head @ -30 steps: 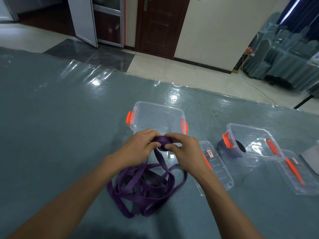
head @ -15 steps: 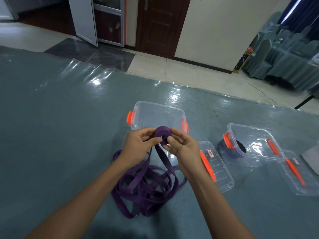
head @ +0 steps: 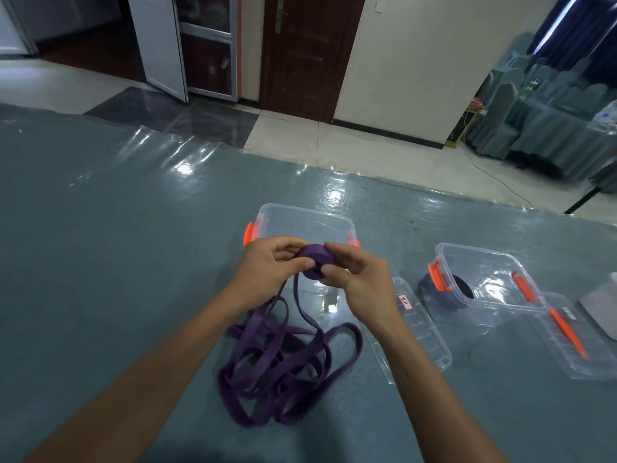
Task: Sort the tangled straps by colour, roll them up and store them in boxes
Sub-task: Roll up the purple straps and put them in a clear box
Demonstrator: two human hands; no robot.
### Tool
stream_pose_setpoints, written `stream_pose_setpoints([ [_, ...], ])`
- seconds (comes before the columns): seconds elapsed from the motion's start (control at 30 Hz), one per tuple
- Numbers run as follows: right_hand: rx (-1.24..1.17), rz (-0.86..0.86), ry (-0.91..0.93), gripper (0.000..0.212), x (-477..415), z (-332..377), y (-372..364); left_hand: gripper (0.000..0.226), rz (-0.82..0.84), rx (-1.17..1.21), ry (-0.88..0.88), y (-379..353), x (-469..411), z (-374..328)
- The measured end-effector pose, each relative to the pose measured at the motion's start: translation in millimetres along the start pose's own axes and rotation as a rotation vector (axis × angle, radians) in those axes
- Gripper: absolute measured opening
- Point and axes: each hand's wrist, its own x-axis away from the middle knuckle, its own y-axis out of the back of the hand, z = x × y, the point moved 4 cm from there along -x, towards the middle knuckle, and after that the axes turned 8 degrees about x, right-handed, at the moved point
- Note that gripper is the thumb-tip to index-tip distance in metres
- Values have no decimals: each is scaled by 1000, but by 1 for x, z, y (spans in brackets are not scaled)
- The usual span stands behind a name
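A purple strap is partly wound into a small roll [head: 315, 264] that I hold between both hands above the table. My left hand [head: 270, 267] pinches the roll's left side and my right hand [head: 359, 279] its right side. The unrolled length hangs down into a loose purple pile [head: 283, 365] on the table near me. Just behind the roll stands an open clear box [head: 300, 217] with orange latches, nothing visible inside. A second clear box [head: 484, 282] to the right holds a dark rolled strap [head: 462, 290].
A clear lid [head: 417, 332] with a label lies right of the purple pile. Another lid [head: 574, 342] with an orange latch lies at the far right, next to a grey sheet [head: 604, 305]. A glossy plastic film covers the blue-grey tabletop [head: 117, 245]. Chairs stand beyond.
Both hands have turned the roll, taking up a little more strap. The loose pile has shifted and looks slightly smaller. The boxes have not moved.
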Motion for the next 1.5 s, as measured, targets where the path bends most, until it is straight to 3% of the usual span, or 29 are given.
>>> stream_pose_setpoints([
  [0.17, -271, -49, -117, 35, 5, -3, -3, 28, -125, 179, 33, -4, 7, 13],
  [0.33, -484, -31, -185, 31, 9, -13, -12, 27, -88, 205, 60, -2, 12, 18],
  [0.4, -460, -4, -168, 31, 11, -16, -16, 27, -68, 126, 63, 2, 11, 17],
  [0.47, -186, -7, -50, 31, 10, -13, -13, 30, -22, -12, 57, 8, 10, 15],
  [0.57, 502, 17, 256, 39, 9, -4, -5, 24, 116, -280, 13, 13, 9, 9],
  [0.63, 687, 137, 358, 42, 7, -1, -7, 18, 227, -467, -54, 12, 6, 2],
  [0.7, 720, 193, 372, 40, 6, -1, -7, 16, 294, -584, -107, 9, 3, -6],
  [0.77, 632, 140, 324, 38, 7, -1, -5, 15, 286, -574, -121, 7, 1, -12],
  [0.9, -23, 38, 16, 39, 7, -2, -1, 23, 49, -173, -45, 9, 2, -13],
  [0.97, -235, 12, -62, 36, 7, -2, -2, 25, -75, -1, -26, 7, 3, -7],
  [1.13, -581, -22, -208, 35, 9, -10, -11, 32, -112, 212, -30, -3, 10, 4],
  [1.27, -697, 24, -309, 37, 17, -25, -21, 35, -86, 135, -38, 2, 14, 9],
  [1.33, -493, 52, -238, 33, 19, -25, -18, 37, -59, -22, -44, 9, 14, 9],
  [1.43, 181, 32, 38, 38, 14, -13, -7, 31, 39, -259, -40, 16, 11, 5],
  [1.5, 395, 84, 155, 43, 11, -3, -7, 28, 143, -367, -59, 13, 6, -2],
])
